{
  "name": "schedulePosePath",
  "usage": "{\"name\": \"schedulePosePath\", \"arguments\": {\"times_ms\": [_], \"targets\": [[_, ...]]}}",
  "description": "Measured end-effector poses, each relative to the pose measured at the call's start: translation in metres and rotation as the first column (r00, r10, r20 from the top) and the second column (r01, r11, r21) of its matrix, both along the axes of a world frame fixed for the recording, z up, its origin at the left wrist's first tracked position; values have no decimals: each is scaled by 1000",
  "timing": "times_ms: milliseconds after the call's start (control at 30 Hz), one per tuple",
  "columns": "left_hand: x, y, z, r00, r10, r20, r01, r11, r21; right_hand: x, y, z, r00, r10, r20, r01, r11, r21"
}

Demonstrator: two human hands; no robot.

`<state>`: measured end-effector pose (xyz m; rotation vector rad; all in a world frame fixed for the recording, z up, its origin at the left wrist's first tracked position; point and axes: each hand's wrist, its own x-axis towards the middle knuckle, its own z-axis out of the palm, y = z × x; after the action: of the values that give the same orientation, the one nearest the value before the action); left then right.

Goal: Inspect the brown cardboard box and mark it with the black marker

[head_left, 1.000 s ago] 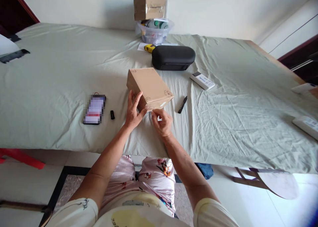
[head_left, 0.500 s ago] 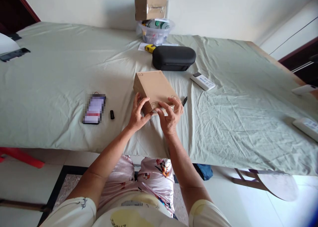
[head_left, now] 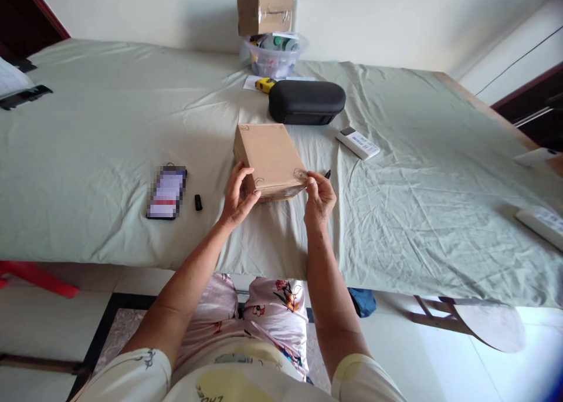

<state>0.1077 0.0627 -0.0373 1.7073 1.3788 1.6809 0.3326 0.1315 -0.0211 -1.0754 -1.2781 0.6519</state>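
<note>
A brown cardboard box (head_left: 272, 152) lies on the cloth in front of me, with loops drawn in dark ink at corners of its top. At its near left corner, my left hand (head_left: 237, 199) grips the edge, fingers along the left side and thumb at the front. My right hand (head_left: 321, 199) pinches the near right corner between thumb and fingers. The box's front face shows between the hands, with a shiny strip like clear tape. Just behind my right hand, the tip of a black marker (head_left: 328, 174) shows; the rest is hidden.
Left of the box are a blurred phone (head_left: 167, 192) and a black cap (head_left: 197, 202). Beyond it sit a black case (head_left: 307, 101), a yellow tape measure (head_left: 264, 85) and a plastic basket (head_left: 273, 61) bearing another box (head_left: 266, 12). A white pack (head_left: 358, 144) lies right.
My right hand has moved right from the middle of the box's front edge to its near right corner. My left hand has shifted slightly left, and the box has turned a little.
</note>
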Motion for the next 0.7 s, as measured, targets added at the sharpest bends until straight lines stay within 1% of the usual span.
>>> {"name": "schedulePosePath", "arguments": {"times_ms": [67,167,267,333,400,467,567,700], "targets": [[-3,3,-1,1000,-5,14,5,1000,-1,0,1,-1,997,56,-55,-59,996,-60],[-7,10,-5,998,-32,55,32,999,-2,-1,1,-3,991,69,-117,-81,992,-98],[-11,17,-11,994,-94,52,94,996,3,-2,3,-5,989,65,-129,-76,993,-88],[-13,20,-13,990,-136,33,137,990,-27,-3,4,-7,991,70,-115,-79,994,-76],[-16,21,-14,986,-166,18,167,984,-58,-4,4,-8,993,77,-87,-82,995,-53],[-17,20,-14,983,-182,9,182,981,-64,-4,4,-8,995,78,-68,-81,996,-30],[-19,19,-12,987,-162,-18,161,986,-42,-3,3,-9,996,82,-32,-82,996,-17],[-19,19,-9,995,-90,-43,89,996,-11,-3,2,-10,994,106,19,-106,994,-12]]}}
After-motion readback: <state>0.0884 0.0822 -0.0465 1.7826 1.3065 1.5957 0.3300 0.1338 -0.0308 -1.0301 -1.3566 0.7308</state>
